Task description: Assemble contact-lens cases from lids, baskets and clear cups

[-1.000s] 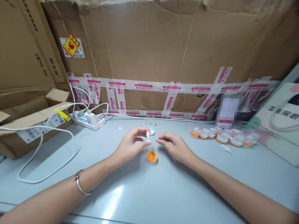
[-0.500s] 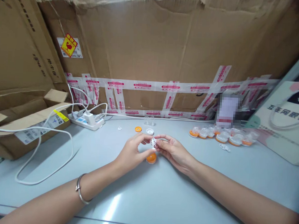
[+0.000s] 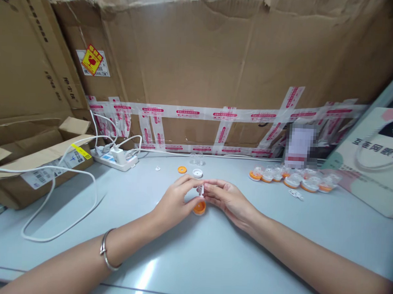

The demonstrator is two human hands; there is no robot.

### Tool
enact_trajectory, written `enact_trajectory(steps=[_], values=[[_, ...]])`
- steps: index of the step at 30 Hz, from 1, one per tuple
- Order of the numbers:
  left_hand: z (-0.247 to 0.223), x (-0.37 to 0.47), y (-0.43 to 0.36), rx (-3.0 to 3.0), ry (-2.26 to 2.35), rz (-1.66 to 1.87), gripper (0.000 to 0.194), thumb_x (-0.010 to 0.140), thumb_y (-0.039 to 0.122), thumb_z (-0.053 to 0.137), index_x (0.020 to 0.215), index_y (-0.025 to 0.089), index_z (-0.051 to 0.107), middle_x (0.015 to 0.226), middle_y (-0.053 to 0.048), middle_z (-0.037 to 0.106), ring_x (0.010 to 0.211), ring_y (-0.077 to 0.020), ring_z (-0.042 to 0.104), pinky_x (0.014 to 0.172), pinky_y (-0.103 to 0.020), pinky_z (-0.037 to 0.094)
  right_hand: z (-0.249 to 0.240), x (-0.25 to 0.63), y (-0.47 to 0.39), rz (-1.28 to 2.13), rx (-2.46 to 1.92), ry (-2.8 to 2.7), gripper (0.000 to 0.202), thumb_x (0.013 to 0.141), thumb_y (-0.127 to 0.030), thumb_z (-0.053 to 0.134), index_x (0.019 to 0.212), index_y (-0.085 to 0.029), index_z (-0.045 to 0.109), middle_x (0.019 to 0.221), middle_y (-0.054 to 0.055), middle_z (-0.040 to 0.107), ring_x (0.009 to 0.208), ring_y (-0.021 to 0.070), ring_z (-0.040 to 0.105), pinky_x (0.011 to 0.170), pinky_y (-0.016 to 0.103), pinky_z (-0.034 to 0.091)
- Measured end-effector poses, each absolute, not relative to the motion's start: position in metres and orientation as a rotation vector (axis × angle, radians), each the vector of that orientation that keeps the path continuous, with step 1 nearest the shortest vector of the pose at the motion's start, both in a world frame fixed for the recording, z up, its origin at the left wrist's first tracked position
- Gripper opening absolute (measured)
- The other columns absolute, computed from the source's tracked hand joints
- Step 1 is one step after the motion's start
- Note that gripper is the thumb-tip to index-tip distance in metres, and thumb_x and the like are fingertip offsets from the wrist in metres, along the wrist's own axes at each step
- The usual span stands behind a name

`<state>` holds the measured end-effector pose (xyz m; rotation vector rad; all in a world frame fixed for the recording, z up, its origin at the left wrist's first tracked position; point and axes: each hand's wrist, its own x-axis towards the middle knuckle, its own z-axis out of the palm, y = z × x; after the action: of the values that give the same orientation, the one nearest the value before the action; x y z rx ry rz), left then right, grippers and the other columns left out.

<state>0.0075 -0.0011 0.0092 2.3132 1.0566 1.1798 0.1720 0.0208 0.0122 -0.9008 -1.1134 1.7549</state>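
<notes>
Between my two hands is a small white plastic part (image 3: 201, 190), partly covered by fingers. My left hand (image 3: 180, 197) pinches it from the left, thumb below and index finger on top. From the right, the fingertips of my right hand (image 3: 227, 198) close on the same part. Right under it on the table sits an orange round base (image 3: 199, 207) with a pale rim. Just behind the hands lie a white ring (image 3: 197, 173) and an orange ring (image 3: 182, 169). Farther left is a tiny white piece (image 3: 157, 168).
Several clear-domed orange and white units (image 3: 292, 182) stand at the right, with a flat white cutout piece (image 3: 296, 194) before them. Clear domes (image 3: 196, 159) sit at the back. A power strip (image 3: 117, 158), looping white cable (image 3: 93, 205) and open carton (image 3: 37, 160) occupy the left.
The white part has turned between the fingers and now shows a narrower side. Both hands stay nearly in place, the fingertips slightly closer together above the orange base.
</notes>
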Motion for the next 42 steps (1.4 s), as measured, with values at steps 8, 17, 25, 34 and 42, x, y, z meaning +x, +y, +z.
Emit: enact_trajectory(steps=[8, 17, 25, 34, 42], values=[[0.0088, 0.0078, -0.0015, 2.287, 1.105, 1.125, 0.032, 0.079, 0.01, 0.056, 0.109, 0.02, 0.056, 0.098, -0.005, 0.054, 0.094, -0.0162, 0.052, 0.085, -0.03, 0.043, 0.0102, 0.1727, 0.021, 1.788, -0.921, -1.076, 0.017, 0.067, -0.02, 0.07, 0.082, -0.016, 0.063, 0.071, 0.001, 0.068, 0.065, 0.0096, 0.062, 0.071, 0.024, 0.049], [0.0113, 0.0079, -0.0034, 2.29, 1.148, 1.169, 0.034, 0.077, 0.011, 0.057, 0.11, 0.02, 0.056, 0.099, -0.005, 0.054, 0.094, -0.0163, 0.052, 0.085, -0.029, 0.043, 0.0102, 0.1728, 0.0206, 1.777, -0.883, -1.128, 0.02, 0.071, -0.021, 0.068, 0.089, -0.014, 0.063, 0.077, 0.003, 0.068, 0.069, 0.0101, 0.062, 0.072, 0.024, 0.049], [0.008, 0.0061, -0.0021, 2.367, 1.169, 1.188, 0.028, 0.078, 0.012, 0.057, 0.105, 0.019, 0.056, 0.102, -0.007, 0.054, 0.099, -0.0185, 0.051, 0.087, -0.032, 0.043, 0.0106, 0.1713, 0.0181, 1.795, -0.859, -1.151, 0.019, 0.072, -0.025, 0.067, 0.088, -0.016, 0.064, 0.083, 0.003, 0.069, 0.078, 0.0119, 0.063, 0.082, 0.028, 0.048], [0.0103, 0.0056, -0.0027, 2.417, 1.146, 1.295, 0.029, 0.08, 0.019, 0.057, 0.109, 0.02, 0.056, 0.102, -0.008, 0.057, 0.097, -0.02, 0.053, 0.086, -0.036, 0.044, 0.0147, 0.1722, 0.0162, 1.793, -0.811, -1.098, 0.019, 0.069, -0.025, 0.07, 0.086, -0.017, 0.065, 0.08, 0.002, 0.069, 0.076, 0.0118, 0.064, 0.08, 0.027, 0.048], [0.0076, 0.0045, -0.0001, 2.495, 1.193, 1.267, 0.029, 0.08, 0.02, 0.058, 0.109, 0.021, 0.057, 0.101, -0.008, 0.058, 0.097, -0.0209, 0.054, 0.084, -0.038, 0.044, 0.011, 0.1724, 0.0152, 1.77, -0.823, -1.055, 0.019, 0.067, -0.022, 0.071, 0.084, -0.015, 0.064, 0.08, 0.002, 0.069, 0.077, 0.0108, 0.063, 0.079, 0.025, 0.048]])
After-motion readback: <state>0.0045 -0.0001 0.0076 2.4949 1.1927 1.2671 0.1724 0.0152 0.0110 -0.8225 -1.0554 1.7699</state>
